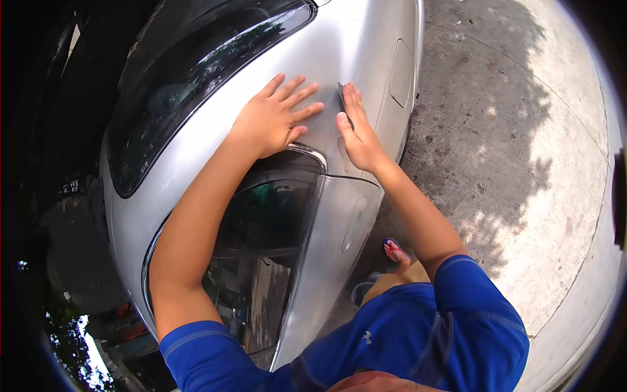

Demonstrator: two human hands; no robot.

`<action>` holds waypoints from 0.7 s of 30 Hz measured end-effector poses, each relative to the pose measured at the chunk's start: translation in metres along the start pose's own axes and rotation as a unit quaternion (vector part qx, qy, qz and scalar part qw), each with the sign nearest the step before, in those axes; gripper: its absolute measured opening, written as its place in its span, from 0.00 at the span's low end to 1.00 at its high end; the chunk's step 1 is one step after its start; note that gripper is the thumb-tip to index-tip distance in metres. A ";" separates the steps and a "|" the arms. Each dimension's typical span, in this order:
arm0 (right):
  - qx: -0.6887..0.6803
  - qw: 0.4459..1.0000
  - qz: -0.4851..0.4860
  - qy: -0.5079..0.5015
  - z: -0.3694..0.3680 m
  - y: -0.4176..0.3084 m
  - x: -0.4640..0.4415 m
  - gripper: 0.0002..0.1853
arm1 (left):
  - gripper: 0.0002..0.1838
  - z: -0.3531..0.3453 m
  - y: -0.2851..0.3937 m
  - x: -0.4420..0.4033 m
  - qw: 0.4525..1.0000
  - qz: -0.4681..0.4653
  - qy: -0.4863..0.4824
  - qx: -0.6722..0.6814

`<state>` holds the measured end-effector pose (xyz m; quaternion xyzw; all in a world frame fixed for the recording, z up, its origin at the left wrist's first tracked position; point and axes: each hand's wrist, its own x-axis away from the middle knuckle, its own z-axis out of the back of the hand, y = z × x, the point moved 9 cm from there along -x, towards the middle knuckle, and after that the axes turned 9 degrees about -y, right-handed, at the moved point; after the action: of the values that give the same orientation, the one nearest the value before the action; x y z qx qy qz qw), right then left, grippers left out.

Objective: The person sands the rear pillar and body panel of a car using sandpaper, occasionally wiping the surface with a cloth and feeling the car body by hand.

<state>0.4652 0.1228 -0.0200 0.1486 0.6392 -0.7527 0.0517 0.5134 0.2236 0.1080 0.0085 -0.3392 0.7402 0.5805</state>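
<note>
The left hand [277,119] is spread wide, palm down, with its fingers fanned apart on the silver body panel [320,55] of the car [157,179]. It lies between the large dark window [196,98] and the upper corner of the side window [261,215]. The right hand [359,134] is narrow: its fingers are close together, and its thumb is raised beside them. This hand holds 1 thin dark sheet [342,97], seen nearly edge-on along the palm side of the fingers; its material and full outline cannot be determined from this view. The sheet is located at the same panel, near the fingertips of the left hand and apart from them. The 2 hands do not touch. The fuel flap [400,73] is flush in the bodywork to the right of the right hand, and the door handle [355,222] is set in the door below it. The bodywork shows window trim [312,151] just beside the left hand. Concrete pavement [467,124], partly shaded, extends alongside the car. 1 foot in a sandal [394,250] stands near the door.
</note>
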 end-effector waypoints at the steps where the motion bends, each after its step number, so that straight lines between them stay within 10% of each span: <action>1: 0.056 0.998 0.000 -0.026 -0.025 0.000 0.013 0.41 | 0.33 0.009 -0.011 0.020 1.000 0.015 -0.006 -0.007; 6: 0.176 0.980 -0.018 -0.088 -0.083 -0.012 0.057 0.43 | 0.38 0.032 -0.070 0.114 0.994 0.104 -0.015 0.013; 12: 0.238 0.967 -0.060 0.068 0.048 0.014 -0.188 0.42 | 0.40 0.035 -0.072 0.124 0.991 0.126 0.000 0.043; 17: 0.207 0.978 0.002 0.002 -0.073 -0.010 0.004 0.42 | 0.43 0.039 -0.076 0.117 0.984 0.146 0.003 0.098; 21: 0.281 0.959 -0.003 0.037 0.007 0.013 -0.102 0.41 | 0.43 0.039 -0.082 0.113 0.978 0.161 -0.004 0.132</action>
<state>0.5642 0.1017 -0.0020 0.1825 0.4037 -0.8963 -0.0180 0.5324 0.3078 0.2243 0.0327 -0.2379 0.8621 0.4462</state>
